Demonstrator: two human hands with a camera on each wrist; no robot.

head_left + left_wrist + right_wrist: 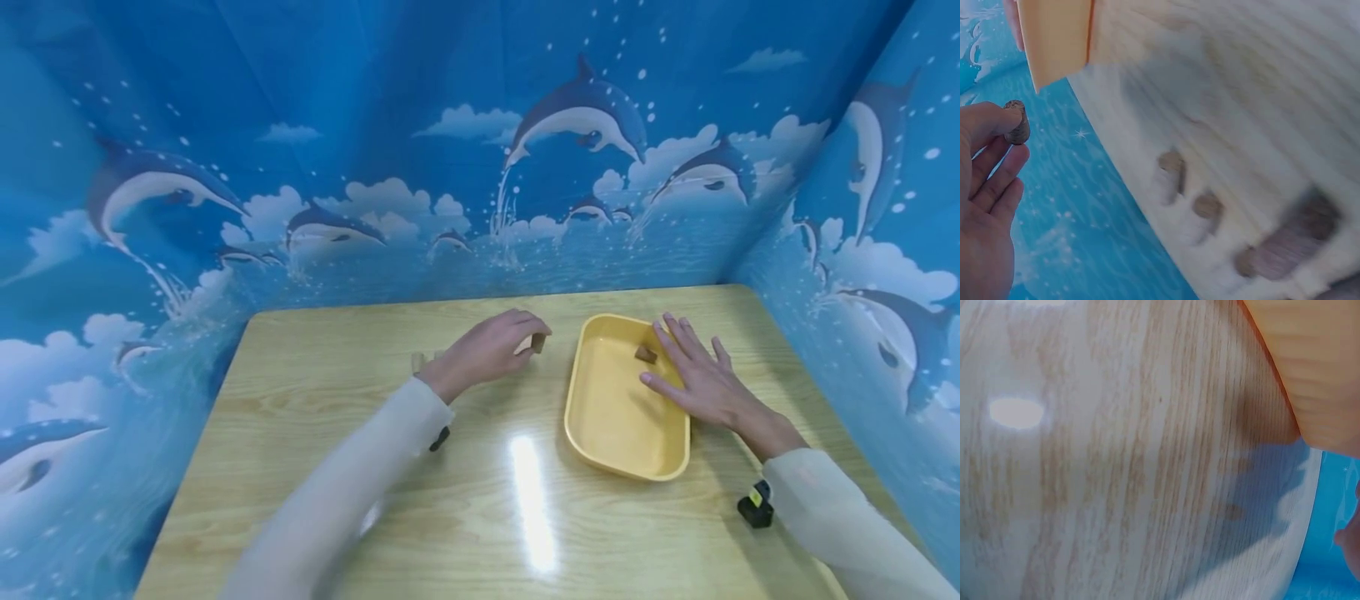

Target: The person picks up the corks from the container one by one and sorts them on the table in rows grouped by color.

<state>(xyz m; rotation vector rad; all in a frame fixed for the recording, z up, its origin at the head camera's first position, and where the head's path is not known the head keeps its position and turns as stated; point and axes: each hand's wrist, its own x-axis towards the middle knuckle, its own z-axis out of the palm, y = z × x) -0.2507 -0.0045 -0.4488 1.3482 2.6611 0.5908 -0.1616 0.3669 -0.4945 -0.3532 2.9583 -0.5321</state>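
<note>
Between thumb and fingertips my left hand (495, 346) pinches a brown cork (1018, 123), held above the table left of the yellow tray (626, 467). Another cork (645, 355) lies inside the tray, toward its far right. My right hand (703, 385) is spread with straight fingers over the tray's right rim; whether it touches the rim I cannot tell. Several more corks, one of them darker (1294, 240), stand or lie on the table near my left wrist; they are blurred in the left wrist view and partly hidden by the hand in the head view.
The wooden table (315, 400) ends at a blue curtain (420, 167) printed with dolphins, behind and on both sides. Glare (531, 500) shines off the tabletop in front of the tray. Cameras are strapped at both wrists.
</note>
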